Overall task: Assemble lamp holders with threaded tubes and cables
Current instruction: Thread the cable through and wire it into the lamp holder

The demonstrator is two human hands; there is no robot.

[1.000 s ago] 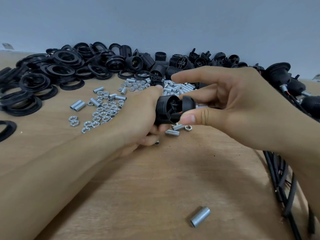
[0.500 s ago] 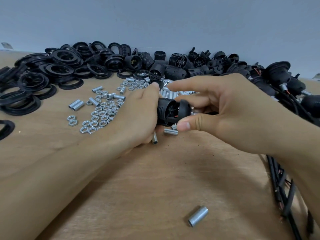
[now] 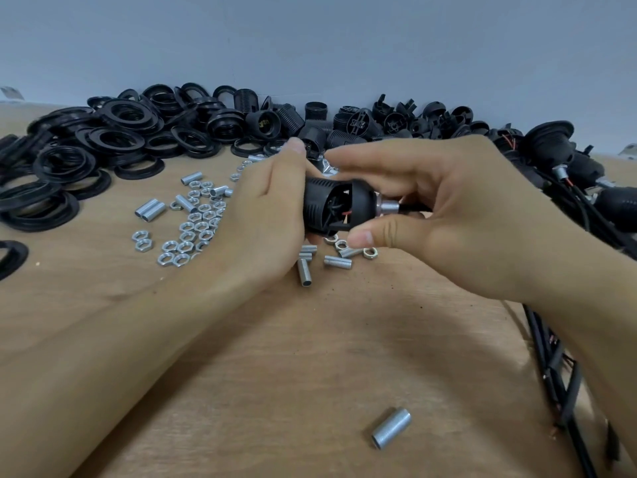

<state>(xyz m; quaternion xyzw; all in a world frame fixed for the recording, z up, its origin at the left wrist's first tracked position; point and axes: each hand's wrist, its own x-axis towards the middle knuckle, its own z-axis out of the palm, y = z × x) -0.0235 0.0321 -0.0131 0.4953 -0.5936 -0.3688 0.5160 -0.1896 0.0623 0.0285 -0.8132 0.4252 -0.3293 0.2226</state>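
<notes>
A: What lies nearest on the bench?

B: 1 short threaded metal tube [image 3: 391, 428], dull silver and cylindrical, lying alone on the bare plywood table [image 3: 275, 357]. At the right edge, black cables [image 3: 558, 367] run along the table, glossy and tangled; I cannot count them.

A: And the hands?

B: Above the middle of the table, the left hand [image 3: 267, 215] wraps round the ribbed black plastic body of the lamp holder [image 3: 331, 208], fingers curled under it, thumb tip up top. The right hand [image 3: 444, 208] pinches the holder's smooth domed cap between thumb and fingers. Red and black wires show through the gap between body and cap. A silver threaded stub [image 3: 388, 205] sticks out of the cap toward the right palm, with a black cable leaving it.

A: Below them?

B: About 4 small tubes [image 3: 304, 270] and 3 or so hex nuts [image 3: 370, 252], all bright metal, loose on the wood just under the holder.

A: To the left?

B: A scatter of nuts and tubes [image 3: 193, 222]: roughly 30 nuts, some 6 tubes, partly hidden by the left wrist.

A: Farthest back?

B: Against the grey wall, a heap of flat black threaded rings [image 3: 113, 139] on the left, black ribbed holder shells [image 3: 348, 124] in the centre, and finished holders with cables [image 3: 551, 143] on the right. Too many and too overlapped to count.
</notes>
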